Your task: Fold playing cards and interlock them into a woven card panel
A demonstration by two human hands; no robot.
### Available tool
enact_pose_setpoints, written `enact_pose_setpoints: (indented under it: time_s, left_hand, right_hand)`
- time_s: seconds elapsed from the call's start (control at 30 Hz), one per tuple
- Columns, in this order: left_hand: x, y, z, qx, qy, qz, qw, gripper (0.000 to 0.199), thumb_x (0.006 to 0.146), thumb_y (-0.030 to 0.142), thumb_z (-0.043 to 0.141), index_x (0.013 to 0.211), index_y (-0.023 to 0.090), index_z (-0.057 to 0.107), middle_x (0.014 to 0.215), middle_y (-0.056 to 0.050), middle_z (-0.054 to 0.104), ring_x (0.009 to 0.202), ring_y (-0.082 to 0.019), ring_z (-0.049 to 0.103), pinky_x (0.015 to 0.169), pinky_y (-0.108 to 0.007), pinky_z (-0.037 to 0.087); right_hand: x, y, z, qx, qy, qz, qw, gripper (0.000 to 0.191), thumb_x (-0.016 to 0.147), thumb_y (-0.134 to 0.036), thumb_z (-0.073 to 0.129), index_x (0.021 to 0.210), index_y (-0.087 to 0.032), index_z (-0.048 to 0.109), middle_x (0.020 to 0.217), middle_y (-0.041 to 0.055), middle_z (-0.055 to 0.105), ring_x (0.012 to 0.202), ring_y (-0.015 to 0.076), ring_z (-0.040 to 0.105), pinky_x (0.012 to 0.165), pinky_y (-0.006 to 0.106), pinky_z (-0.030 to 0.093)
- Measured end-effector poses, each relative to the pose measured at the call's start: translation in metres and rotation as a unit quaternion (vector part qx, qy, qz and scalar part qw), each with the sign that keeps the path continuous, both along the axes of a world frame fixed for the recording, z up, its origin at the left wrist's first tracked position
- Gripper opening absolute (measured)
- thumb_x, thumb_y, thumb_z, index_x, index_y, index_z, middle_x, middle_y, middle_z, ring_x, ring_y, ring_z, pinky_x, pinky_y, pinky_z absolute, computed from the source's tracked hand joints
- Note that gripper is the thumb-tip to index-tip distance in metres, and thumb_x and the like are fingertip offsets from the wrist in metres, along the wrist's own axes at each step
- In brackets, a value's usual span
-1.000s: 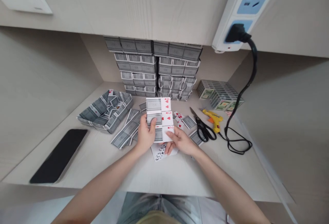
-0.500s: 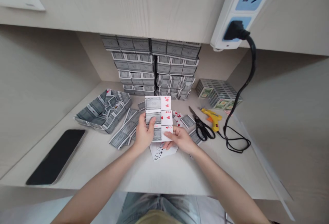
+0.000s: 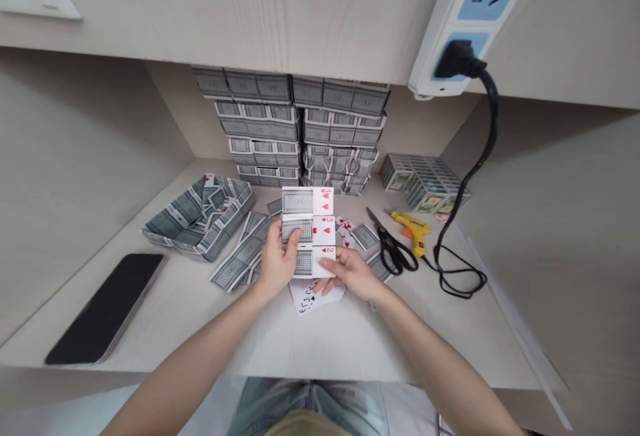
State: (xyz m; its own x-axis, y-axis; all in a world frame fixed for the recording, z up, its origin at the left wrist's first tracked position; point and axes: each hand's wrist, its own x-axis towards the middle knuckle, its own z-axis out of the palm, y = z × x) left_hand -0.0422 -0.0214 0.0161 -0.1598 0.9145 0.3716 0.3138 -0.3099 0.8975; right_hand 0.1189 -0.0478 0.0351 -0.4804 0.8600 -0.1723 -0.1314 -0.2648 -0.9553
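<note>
A panel of joined playing cards is held up between my two hands above the shelf. Grey patterned backs make its left part; red heart faces, marked 4, 3 and 2, run down its right part. My left hand grips the left edge, thumb flat on the backs. My right hand pinches the lower right corner at the 2 of hearts, thumb on top. Beneath the panel lies a fan of loose face-up cards, partly covered. Joined card strips lie to the left of my left hand.
Stacked card-covered boxes stand at the back. At left are an open card tray and a black phone. Black scissors, a yellow glue gun with its cord, and a banknote-patterned box sit at right. A power strip hangs above.
Both hands keep the same hold on the card panel. The view has shifted very slightly; nothing has been picked up or let go.
</note>
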Motion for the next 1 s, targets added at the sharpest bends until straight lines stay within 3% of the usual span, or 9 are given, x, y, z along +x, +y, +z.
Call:
enact_pose_setpoints:
  time_s: [0.17,0.6,0.7,0.9,1.0]
  left_hand:
    - [-0.001,0.0,0.002,-0.002,0.004,-0.005,1.0,0.033,0.082,0.035,0.048,0.11,0.018,0.042,0.1,-0.008,0.062,0.091,-0.019,0.059,0.079,-0.033,0.046]
    - [-0.002,0.0,0.003,-0.007,-0.021,-0.023,0.999,0.035,0.081,0.036,0.049,0.111,0.018,0.043,0.103,-0.008,0.061,0.094,-0.019,0.059,0.081,-0.034,0.045]
    - [-0.003,0.003,0.005,-0.01,-0.042,-0.016,0.999,0.033,0.081,0.037,0.049,0.108,0.018,0.045,0.1,-0.007,0.062,0.092,-0.019,0.059,0.081,-0.032,0.045]
    - [-0.019,0.022,0.005,-0.009,-0.137,0.049,0.989,0.031,0.079,0.039,0.051,0.101,0.018,0.046,0.103,-0.007,0.06,0.095,-0.018,0.058,0.083,-0.031,0.044]
    - [-0.026,0.028,0.009,-0.032,-0.2,0.049,0.978,0.033,0.074,0.037,0.056,0.099,0.018,0.047,0.104,-0.007,0.061,0.095,-0.018,0.058,0.082,-0.032,0.046]
  right_hand:
    - [0.0,0.0,0.0,-0.006,0.005,0.004,1.0,0.037,0.07,-0.044,0.062,0.09,-0.015,0.052,0.076,0.0053,0.067,0.058,0.0181,0.066,0.047,0.026,0.053]
    - [0.002,0.001,0.0,-0.003,-0.014,-0.003,1.0,0.039,0.068,-0.045,0.064,0.088,-0.014,0.052,0.07,0.0031,0.067,0.053,0.0154,0.065,0.046,0.023,0.051]
    - [0.007,0.004,-0.002,0.016,-0.029,-0.042,0.999,0.037,0.07,-0.049,0.06,0.08,-0.015,0.053,0.062,0.0011,0.065,0.051,0.0147,0.064,0.042,0.022,0.048]
    - [0.021,0.017,-0.005,0.082,-0.078,-0.196,0.974,0.039,0.073,-0.057,0.053,0.075,-0.018,0.055,0.065,0.0036,0.067,0.035,0.0096,0.048,0.031,0.022,0.03]
    - [0.024,0.02,-0.007,0.105,-0.092,-0.218,0.966,0.035,0.071,-0.055,0.055,0.074,-0.02,0.055,0.068,0.0039,0.067,0.035,0.0094,0.045,0.032,0.024,0.03]
